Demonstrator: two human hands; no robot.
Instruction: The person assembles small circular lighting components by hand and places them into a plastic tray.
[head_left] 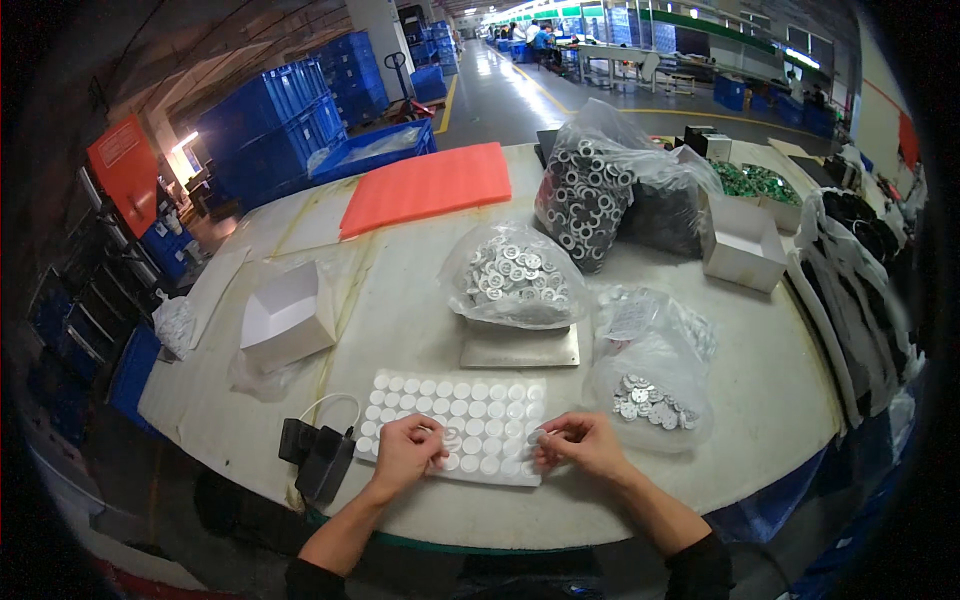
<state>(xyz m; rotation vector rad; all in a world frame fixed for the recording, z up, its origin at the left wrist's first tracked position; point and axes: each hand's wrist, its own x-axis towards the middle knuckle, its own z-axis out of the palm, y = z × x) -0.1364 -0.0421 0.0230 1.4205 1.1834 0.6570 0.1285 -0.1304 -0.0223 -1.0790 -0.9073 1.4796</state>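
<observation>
A white sheet (480,408) covered with rows of round white stickers lies flat on the table in front of me. Over its middle, my left hand (408,455) has thumb and fingers pinched together near the stickers; what they hold, if anything, is not clear. At the sheet's right edge my right hand (585,445) pinches a small grey disc (537,437). Just beyond that hand lies a clear plastic bag (650,405) with silver discs in it. Another clear bag, full of round silver parts (515,275), rests on a metal plate (520,348) behind the sheet.
Black power adapters (325,462) sit left of the sheet. White boxes stand at left (288,312) and right (742,248). Farther back are an orange-pink foam sheet (430,190), a bag of rings (585,195) and green circuit boards (755,182). Blue crates (268,125) are stacked beyond the table.
</observation>
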